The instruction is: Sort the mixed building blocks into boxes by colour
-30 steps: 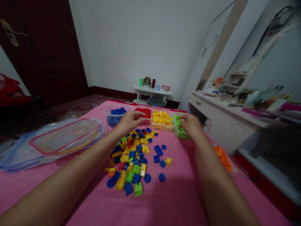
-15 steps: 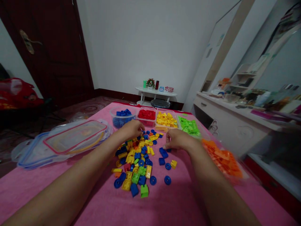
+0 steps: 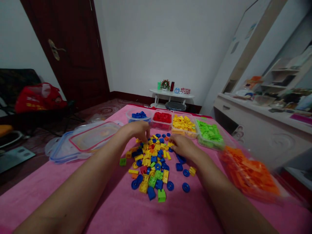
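A heap of loose toy bricks [image 3: 152, 164] in blue, yellow, green and red lies on the pink cloth [image 3: 156, 214]. My left hand [image 3: 136, 130] reaches over the far left of the heap, fingers curled down onto the bricks. My right hand [image 3: 181, 145] rests at the heap's far right edge, fingers bent and pinching among yellow and blue pieces. What either hand grips is hidden by the fingers. Behind the heap stand a blue-brick tub [image 3: 138, 115], a red-brick box [image 3: 162, 118], a yellow-brick box [image 3: 183, 124] and a green-brick box [image 3: 210, 135].
An orange-brick box [image 3: 248, 175] sits at the right edge of the cloth. Stacked clear lids [image 3: 85, 141] lie to the left. A white dresser [image 3: 263, 130] stands on the right, a small white table [image 3: 172, 96] and a dark door [image 3: 73, 55] behind.
Both hands have drawn back from the boxes at the far side and come down onto the heap. The view has swung right and down, bringing the orange-brick box into sight.
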`<state>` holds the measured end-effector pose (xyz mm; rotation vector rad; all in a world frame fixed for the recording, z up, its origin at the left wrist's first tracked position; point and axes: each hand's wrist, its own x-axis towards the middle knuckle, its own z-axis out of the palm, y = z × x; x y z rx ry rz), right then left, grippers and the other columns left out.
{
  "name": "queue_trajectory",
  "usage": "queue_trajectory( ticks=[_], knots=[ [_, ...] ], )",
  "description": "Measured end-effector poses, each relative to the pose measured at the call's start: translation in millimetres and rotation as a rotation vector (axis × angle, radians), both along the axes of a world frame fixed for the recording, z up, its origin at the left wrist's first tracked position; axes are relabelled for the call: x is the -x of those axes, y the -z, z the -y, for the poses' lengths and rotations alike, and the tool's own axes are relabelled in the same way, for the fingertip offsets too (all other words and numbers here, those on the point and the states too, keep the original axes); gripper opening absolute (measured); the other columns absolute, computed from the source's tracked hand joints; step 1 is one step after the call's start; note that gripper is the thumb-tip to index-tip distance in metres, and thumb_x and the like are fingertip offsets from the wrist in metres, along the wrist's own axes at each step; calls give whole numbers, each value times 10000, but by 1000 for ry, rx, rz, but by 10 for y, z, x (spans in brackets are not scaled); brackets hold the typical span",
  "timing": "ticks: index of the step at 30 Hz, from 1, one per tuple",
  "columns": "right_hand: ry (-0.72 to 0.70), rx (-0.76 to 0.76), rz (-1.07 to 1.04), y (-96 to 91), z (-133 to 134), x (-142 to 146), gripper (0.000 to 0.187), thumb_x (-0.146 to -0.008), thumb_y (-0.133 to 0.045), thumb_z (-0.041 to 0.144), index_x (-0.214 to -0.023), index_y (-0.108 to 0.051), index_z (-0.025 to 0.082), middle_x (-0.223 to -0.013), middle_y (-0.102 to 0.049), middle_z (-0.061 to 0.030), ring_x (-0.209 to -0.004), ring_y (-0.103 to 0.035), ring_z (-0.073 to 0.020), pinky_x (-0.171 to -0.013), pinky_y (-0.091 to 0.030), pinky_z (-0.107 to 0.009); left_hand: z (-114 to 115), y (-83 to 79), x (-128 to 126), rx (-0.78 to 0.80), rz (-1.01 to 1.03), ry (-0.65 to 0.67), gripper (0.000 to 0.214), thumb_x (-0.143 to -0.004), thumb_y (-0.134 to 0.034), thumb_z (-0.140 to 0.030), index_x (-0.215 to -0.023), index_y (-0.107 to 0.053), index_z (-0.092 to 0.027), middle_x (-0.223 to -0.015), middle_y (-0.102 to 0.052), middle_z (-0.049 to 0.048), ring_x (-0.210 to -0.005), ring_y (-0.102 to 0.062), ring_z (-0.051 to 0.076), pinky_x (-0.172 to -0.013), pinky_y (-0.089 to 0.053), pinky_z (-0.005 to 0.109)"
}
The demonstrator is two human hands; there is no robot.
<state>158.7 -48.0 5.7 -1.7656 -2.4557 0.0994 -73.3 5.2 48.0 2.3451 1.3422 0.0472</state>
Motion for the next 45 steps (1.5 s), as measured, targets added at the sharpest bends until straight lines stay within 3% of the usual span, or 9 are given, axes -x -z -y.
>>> queue_trajectory(
  ticks=[6,10,15,24,27,30,35,39,45],
  knots=[
    [43,-91,-41,-142,75,133,230,-753,-558,194,-951,-675,202,-996,-651,-82,-906,-590,-197,-733,-394,-276,16,54,-26,182,-56,-35,358,-514,-718,-150,-872,-730,-168,-574,-658,34,-427,-542,132,-446,-453,219],
    [-191,-117,-205,-238,227,395,227,-760,-534,151,-925,-682,202,-949,-666,-40,-842,-584,-149,-715,-385,-242,60,13,-81,229,-131,32,508,-579,-714,-186,-1082,-652,-147,-752,-691,56,-556,-596,129,-535,-499,216],
    [-426,61,-161,-292,496,674,179,-716,-658,274,-893,-681,256,-879,-682,10,-781,-587,-146,-640,-359,-236,18,29,-16,275,-78,31,294,-622,-709,-206,-901,-684,-117,-682,-665,37,-578,-584,126,-572,-499,223],
    [-81,118,243,-444,502,617,156,-737,-645,339,-794,-681,199,-864,-680,-86,-804,-616,-238,-595,-348,-287,-51,90,59,339,100,0,155,-586,-702,-119,-736,-666,-134,-535,-602,-13,-501,-546,115,-523,-452,213],
    [-55,-10,143,-471,566,718,188,-788,-586,338,-886,-681,209,-920,-668,-91,-850,-610,-241,-666,-395,-314,-42,-4,90,233,258,-47,147,-644,-650,-109,-789,-666,-122,-554,-602,-8,-482,-540,102,-482,-428,192],
    [-250,-151,-78,-342,769,1022,247,-846,-488,228,-1036,-645,232,-1066,-632,-71,-1004,-555,-212,-838,-407,-331,-29,-132,107,11,508,-152,128,-685,-629,-119,-805,-669,-103,-597,-613,8,-490,-537,84,-474,-417,175],
    [-553,-238,-53,111,1082,1551,367,-871,-437,268,-1210,-552,186,-1342,-469,-111,-1281,-325,-282,-1074,-198,-499,-4,-266,73,-189,719,-267,151,-728,-627,-151,-860,-674,-94,-635,-631,25,-514,-547,78,-499,-431,178],
    [-491,-259,52,259,994,1601,395,-889,-391,369,-1182,-581,186,-1367,-442,-122,-1281,-304,-316,-1085,-82,-568,13,-277,45,-269,698,-245,153,-717,-645,-171,-846,-689,-101,-660,-654,41,-551,-572,91,-527,-434,187],
    [-322,-333,170,167,716,1301,353,-852,-448,343,-1110,-619,172,-1250,-521,-140,-1212,-360,-316,-1087,-59,-551,50,-247,-7,-334,637,-227,178,-710,-645,-195,-849,-705,-102,-686,-670,49,-590,-580,104,-557,-432,200]
  ],
)
